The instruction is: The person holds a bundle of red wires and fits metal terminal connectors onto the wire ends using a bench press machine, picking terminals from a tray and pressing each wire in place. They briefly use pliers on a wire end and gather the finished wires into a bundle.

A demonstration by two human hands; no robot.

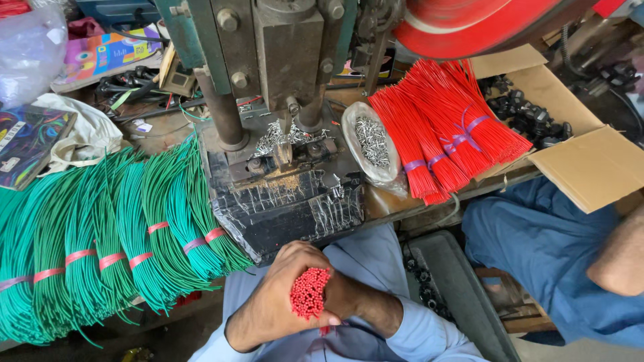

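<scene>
Left hand [275, 295]: wrapped tight around bundle of red wires [309, 293], cut ends facing up, low in frame over lap.
Right hand [349, 298]: pressed against same bundle from right; grip hidden, cannot tell.
Press [285, 134]: just beyond hands, metal bits scattered on bed.
Green wire bundles [114, 241]: heaped left, banded pink.
Red wire bundles [449, 127]: right of press, tied purple.
Cardboard box [583, 161]: far right.

Both hands clasp a bundle of red wires [309, 293] end-on below a black press machine [285, 167]; the left hand [272, 298] wraps the bundle, the right hand [349, 295] behind it. Green wire bundles [114, 234] lie left, red wire bundles [446, 134] right.
</scene>
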